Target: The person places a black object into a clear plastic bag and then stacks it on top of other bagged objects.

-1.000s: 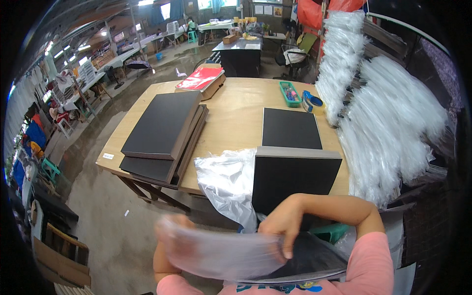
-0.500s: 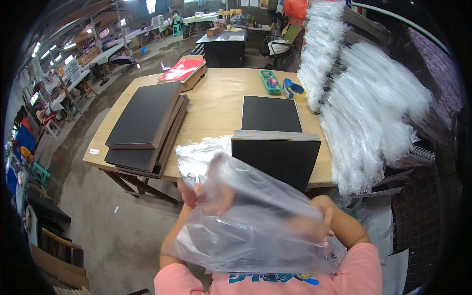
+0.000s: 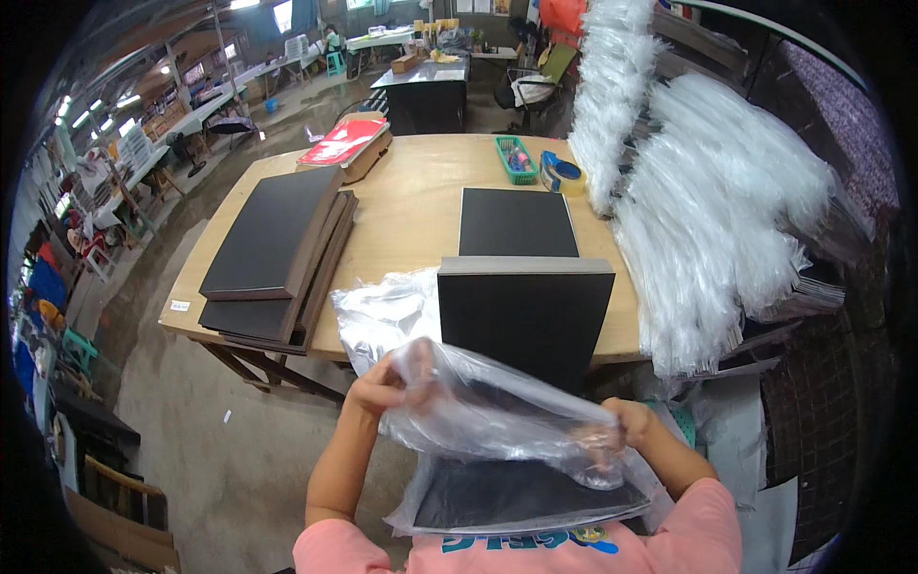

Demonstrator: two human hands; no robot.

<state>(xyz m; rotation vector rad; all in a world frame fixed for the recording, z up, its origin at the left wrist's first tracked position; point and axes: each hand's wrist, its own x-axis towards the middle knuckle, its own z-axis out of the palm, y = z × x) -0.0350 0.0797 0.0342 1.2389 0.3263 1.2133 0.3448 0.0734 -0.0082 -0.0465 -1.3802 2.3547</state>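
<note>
Between my hands stretches a clear plastic bag, crumpled and partly blurred. My left hand is closed on its upper left part, with some fingers seen through the film. At the right end, my right hand grips the same plastic. Below it, close to my shirt, lies a flat black panel with clear film around it; whether this film is part of the same bag I cannot tell. Just beyond my hands, a stack of black boards with a pale top edge stands upright against the table.
On the wooden table are dark brown-edged boards, a black sheet, loose clear film, a red-topped stack, a green basket and tape rolls. Piled plastic sleeves stand at right.
The plastic has been drawn up and bunched between my hands, uncovering the black panel near my shirt. My left hand shows more clearly, a little farther right. The view has shifted slightly.
</note>
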